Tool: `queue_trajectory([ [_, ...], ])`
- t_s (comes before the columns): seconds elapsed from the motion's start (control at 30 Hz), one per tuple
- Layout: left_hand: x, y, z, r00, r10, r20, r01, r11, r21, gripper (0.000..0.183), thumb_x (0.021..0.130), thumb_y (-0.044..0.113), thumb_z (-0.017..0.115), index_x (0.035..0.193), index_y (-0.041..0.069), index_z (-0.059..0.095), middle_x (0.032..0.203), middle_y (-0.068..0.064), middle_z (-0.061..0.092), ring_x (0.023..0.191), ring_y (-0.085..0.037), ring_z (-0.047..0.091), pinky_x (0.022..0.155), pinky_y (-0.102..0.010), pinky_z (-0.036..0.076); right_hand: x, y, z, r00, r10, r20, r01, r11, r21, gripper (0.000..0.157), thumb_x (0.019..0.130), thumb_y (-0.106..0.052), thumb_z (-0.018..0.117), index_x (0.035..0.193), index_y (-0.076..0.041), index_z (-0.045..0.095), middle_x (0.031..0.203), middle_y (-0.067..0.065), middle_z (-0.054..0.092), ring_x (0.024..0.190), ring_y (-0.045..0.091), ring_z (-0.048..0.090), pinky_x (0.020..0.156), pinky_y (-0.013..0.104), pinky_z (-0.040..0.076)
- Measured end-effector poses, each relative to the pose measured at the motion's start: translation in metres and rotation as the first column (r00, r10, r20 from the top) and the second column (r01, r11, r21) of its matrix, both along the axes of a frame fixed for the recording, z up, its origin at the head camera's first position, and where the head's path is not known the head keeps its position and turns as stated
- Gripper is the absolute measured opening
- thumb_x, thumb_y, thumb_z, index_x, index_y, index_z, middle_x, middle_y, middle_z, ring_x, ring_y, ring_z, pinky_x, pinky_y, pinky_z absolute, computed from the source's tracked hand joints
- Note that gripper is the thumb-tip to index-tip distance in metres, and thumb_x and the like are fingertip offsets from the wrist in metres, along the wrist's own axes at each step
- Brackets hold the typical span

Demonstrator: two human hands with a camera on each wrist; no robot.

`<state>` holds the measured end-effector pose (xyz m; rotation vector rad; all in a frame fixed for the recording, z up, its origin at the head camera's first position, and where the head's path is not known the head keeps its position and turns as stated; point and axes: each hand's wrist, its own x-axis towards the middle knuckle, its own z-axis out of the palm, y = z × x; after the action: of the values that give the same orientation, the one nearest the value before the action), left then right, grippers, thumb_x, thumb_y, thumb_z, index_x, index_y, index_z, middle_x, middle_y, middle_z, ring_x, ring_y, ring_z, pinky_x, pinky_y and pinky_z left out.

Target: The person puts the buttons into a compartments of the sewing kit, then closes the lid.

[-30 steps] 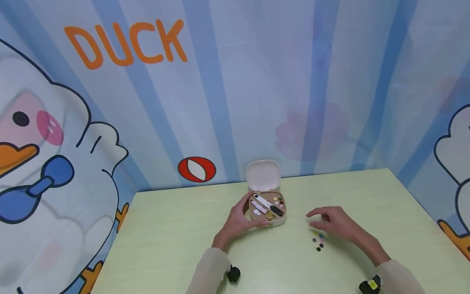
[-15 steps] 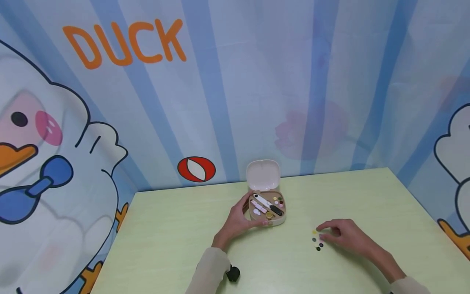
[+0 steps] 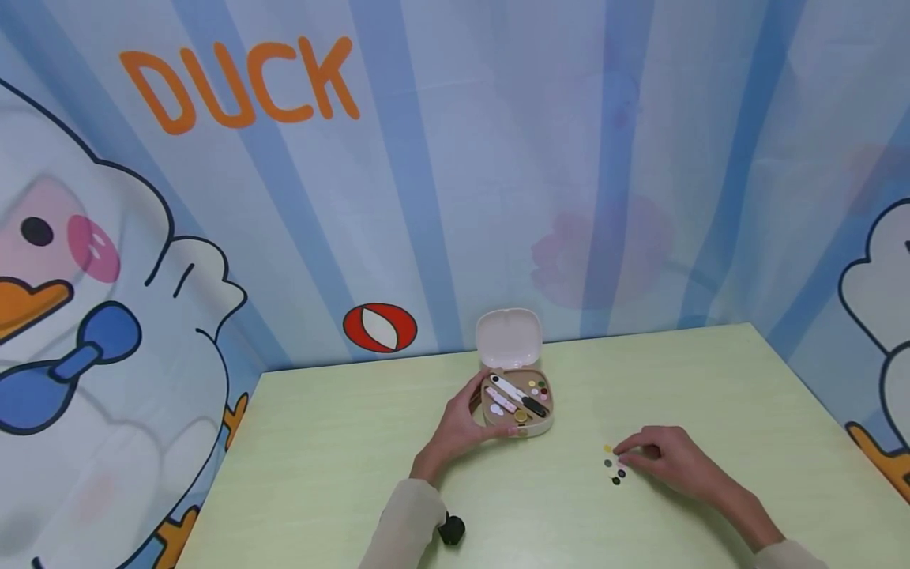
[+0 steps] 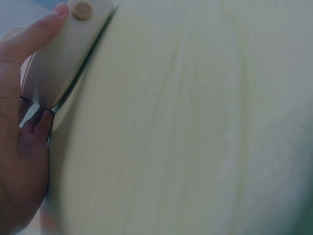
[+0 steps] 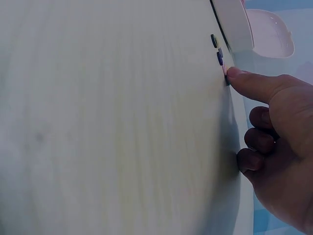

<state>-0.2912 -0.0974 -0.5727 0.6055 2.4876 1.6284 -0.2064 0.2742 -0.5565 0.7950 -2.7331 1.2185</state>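
My left hand [image 3: 460, 423] holds a small sewing box [image 3: 538, 428] by its left side, fingers behind and thumb along the front. The box stands with its pale lid [image 3: 509, 340] raised. Inside lie a white-and-black slim tool [image 3: 519, 395], a pink-and-white piece [image 3: 501, 401], a gold round piece [image 3: 521, 415] and several small buttons. In the left wrist view the thumb lies by the brown round clasp [image 4: 81, 11]. My right hand [image 3: 664, 458] pinches a small dark blue button [image 5: 227, 81] at the tabletop, mostly hidden by thumb and forefinger; its other fingers are curled.
Beside the right fingertips lie several loose buttons, among them a yellow one [image 3: 607, 448], a grey one [image 3: 607, 463] and a black one [image 3: 616, 480]. The pale table [image 3: 341, 458] ends at a printed blue backdrop [image 3: 469, 158].
My right hand has come down and to the right onto the loose buttons, and its thumb and forefinger have closed in on the blue one. The left hand and box stay put.
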Motion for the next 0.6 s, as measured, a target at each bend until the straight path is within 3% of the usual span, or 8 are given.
queue_trajectory([
  [0.17, 0.0007, 0.0003, 0.0009, 1.0, 0.005, 0.007, -0.005, 1.0, -0.006, 0.111, 0.078, 0.039, 0.093, 0.166, 0.023, 0.027, 0.167, 0.004, 0.033, 0.151, -0.018, 0.034, 0.121, -0.033, 0.034, 0.0005, 0.0017, 0.0024, 1.0, 0.008, -0.004, -0.008, 1.0, 0.001, 0.01, 0.093, -0.011, 0.078, 0.101, -0.014, 0.082, 0.072, -0.015, 0.053, 0.063, -0.001, 0.036, 0.052, 0.022, 0.032],
  [0.6, 0.0009, 0.0007, 0.0017, 1.0, 0.005, 0.009, -0.005, 1.0, -0.006, 0.112, 0.077, 0.039, 0.094, 0.166, 0.023, 0.027, 0.166, 0.005, 0.034, 0.15, -0.016, 0.035, 0.121, -0.031, 0.034, -0.0006, 0.0034, 0.0027, 1.0, 0.014, -0.008, -0.014, 1.0, 0.01, 0.011, 0.091, -0.009, 0.08, 0.098, -0.018, 0.079, 0.067, -0.015, 0.038, 0.062, -0.002, 0.034, 0.054, 0.023, 0.031],
])
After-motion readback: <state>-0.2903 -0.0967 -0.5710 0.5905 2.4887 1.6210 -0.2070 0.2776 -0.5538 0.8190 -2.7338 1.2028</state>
